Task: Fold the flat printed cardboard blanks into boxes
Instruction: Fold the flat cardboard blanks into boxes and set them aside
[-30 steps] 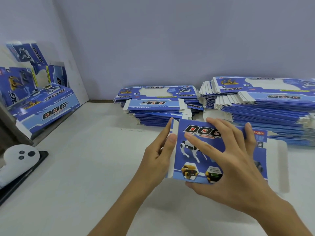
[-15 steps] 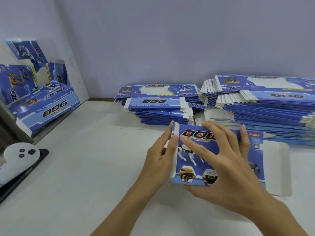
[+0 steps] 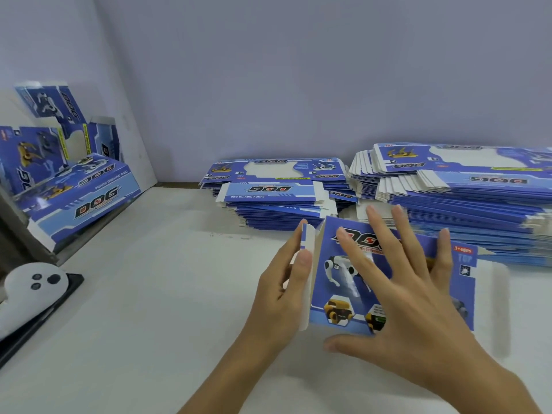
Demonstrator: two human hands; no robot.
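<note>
We have the blue printed cardboard blank (image 3: 337,282) on the white table (image 3: 149,309), near the middle, in front of the two stacks of flat blue blanks (image 3: 466,201). Our right hand (image 3: 418,303) lies flat on its dog panel, fingers spread wider than a moment ago. Our left hand (image 3: 283,282) pinches the narrow white-edged side flap (image 3: 307,258), which now stands more upright than before. We judge the first side crease is forming; the far right flap stays flat.

Blank stacks (image 3: 466,204) behind — folded boxes (image 3: 80,201) left on table (image 3: 149,294).
</note>
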